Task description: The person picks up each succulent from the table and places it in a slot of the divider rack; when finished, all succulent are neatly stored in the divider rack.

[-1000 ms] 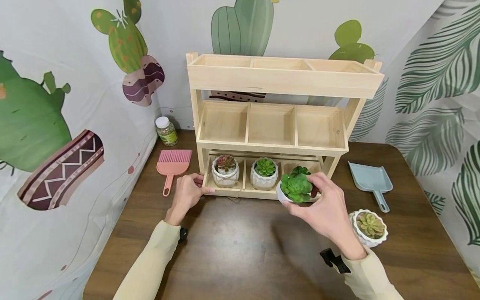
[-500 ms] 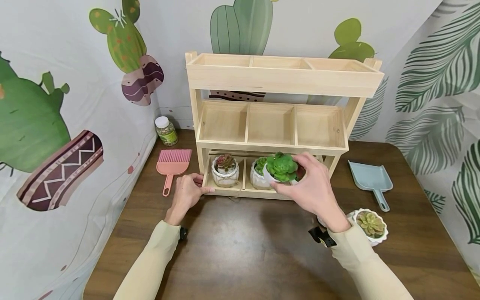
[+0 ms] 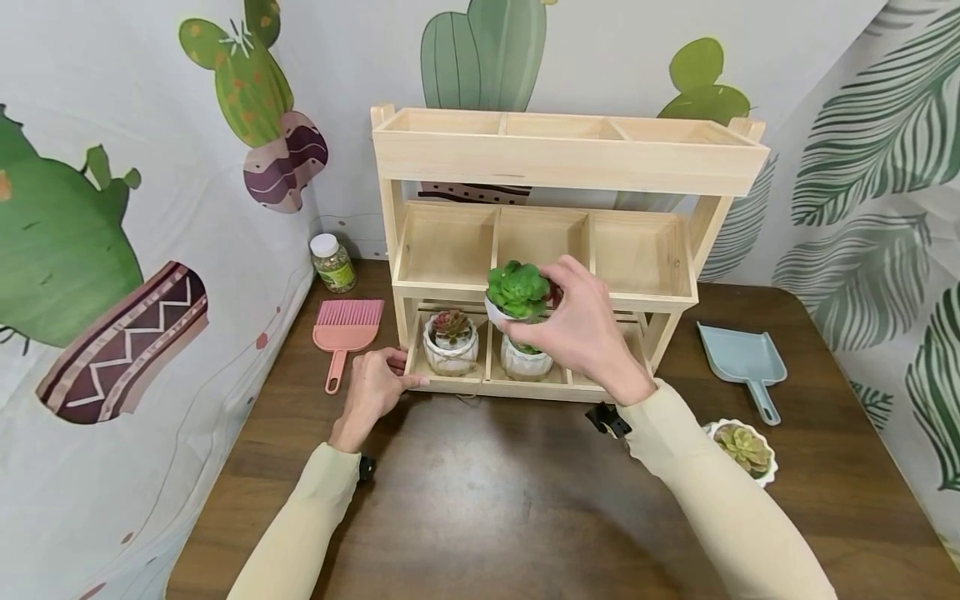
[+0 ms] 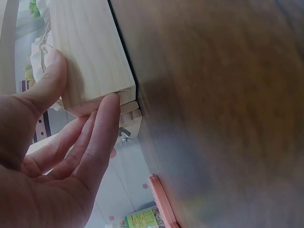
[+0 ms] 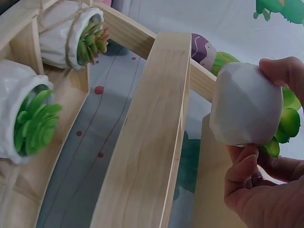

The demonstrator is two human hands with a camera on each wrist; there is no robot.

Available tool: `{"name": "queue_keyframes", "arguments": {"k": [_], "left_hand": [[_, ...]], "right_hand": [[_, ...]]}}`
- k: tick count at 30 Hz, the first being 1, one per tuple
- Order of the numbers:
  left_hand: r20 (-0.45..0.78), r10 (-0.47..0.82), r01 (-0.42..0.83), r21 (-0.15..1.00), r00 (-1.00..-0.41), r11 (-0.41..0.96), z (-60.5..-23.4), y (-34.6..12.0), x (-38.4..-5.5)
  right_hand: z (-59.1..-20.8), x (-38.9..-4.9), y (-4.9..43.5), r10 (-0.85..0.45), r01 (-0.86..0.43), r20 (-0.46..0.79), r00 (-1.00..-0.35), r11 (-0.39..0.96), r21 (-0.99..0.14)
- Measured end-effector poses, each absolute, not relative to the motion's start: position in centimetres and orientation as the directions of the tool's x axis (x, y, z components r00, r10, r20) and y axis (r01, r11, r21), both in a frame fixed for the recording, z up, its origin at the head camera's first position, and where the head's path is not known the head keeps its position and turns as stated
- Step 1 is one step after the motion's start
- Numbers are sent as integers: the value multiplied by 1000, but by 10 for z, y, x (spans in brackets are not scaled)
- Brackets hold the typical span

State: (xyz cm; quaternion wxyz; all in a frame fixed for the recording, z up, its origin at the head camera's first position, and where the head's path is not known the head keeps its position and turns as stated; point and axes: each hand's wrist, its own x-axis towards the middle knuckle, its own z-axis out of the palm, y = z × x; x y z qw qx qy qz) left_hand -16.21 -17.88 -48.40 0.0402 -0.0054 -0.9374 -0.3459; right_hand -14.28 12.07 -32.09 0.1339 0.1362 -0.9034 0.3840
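My right hand [image 3: 581,321] holds a green succulent [image 3: 517,289] in a small white pot, raised in front of the wooden plant shelf's [image 3: 570,162] middle tier. In the right wrist view, thumb and fingers pinch the faceted pot [image 5: 247,104], its leaves partly hidden behind it. My left hand [image 3: 373,383] grips the bottom tier's left front corner, thumb over the front board [image 4: 90,52] and fingers against the side. Beside that thumb, a reddish succulent in a twine-tied white pot [image 3: 452,354] stands in the left bottom compartment. Another white pot [image 3: 521,365] sits in the middle one, partly covered by my right hand.
A pink brush [image 3: 347,329] and a white-lidded jar [image 3: 333,262] are left of the shelf. To the right lie a pale blue dustpan [image 3: 742,360] and a potted yellowish succulent [image 3: 742,450], partly behind my right forearm. Patterned cloth hangs behind the brown table [image 3: 465,500].
My right hand has carried the green succulent up and to the left, from the bottom tier's right compartment to in front of the middle tier. My left hand has stayed on the shelf corner.
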Motion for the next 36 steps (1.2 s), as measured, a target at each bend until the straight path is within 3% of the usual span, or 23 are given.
{"name": "queue_keyframes", "arguments": {"k": [17, 24, 29, 36], "left_hand": [[38, -15, 14, 659, -999, 752, -489, -182, -163], [79, -4, 49, 660, -997, 750, -544, -199, -189], [109, 6, 78, 669, -994, 739, -535, -198, -181], [72, 1, 50, 672, -997, 739, -492, -183, -165]], "right_hand": [[-312, -198, 79, -204, -328, 259, -944, 656, -679], [-313, -220, 66, -228, -327, 235, -945, 678, -659], [-312, -235, 58, -235, -337, 242, -941, 677, -654], [-310, -247, 48, -223, -288, 183, -958, 696, -657]]}}
